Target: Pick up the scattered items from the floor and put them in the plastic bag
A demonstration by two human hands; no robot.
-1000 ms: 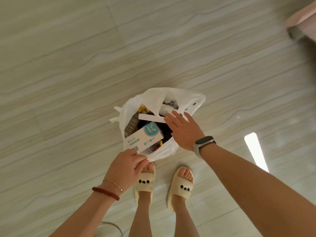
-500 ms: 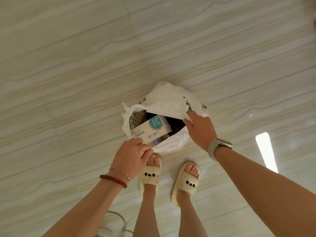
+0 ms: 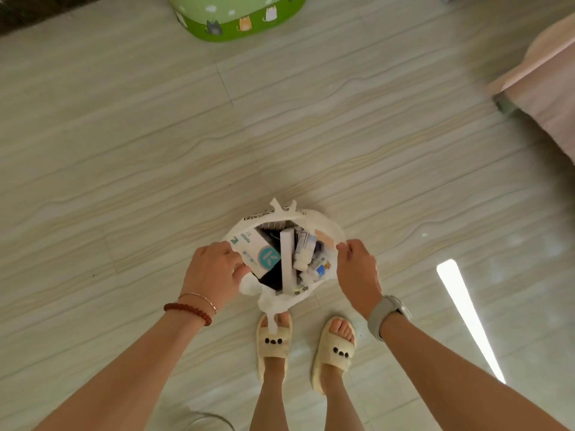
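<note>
A white plastic bag hangs open between my hands, above my slippered feet. My left hand grips the bag's left rim, and my right hand pinches its right rim. Inside lie a white box with a teal logo, a long white box, a small white bottle and several other small packs. The floor around the bag shows no loose items.
A round green container with cat pictures stands at the top of the view. A pink bed edge fills the upper right. A grey cable lies by my left leg. Pale tiled floor stretches all round.
My right hand left the inside of the bag and took hold of its right rim. Both hands have pulled the bag wide open, and the view has tilted up to show the green container.
</note>
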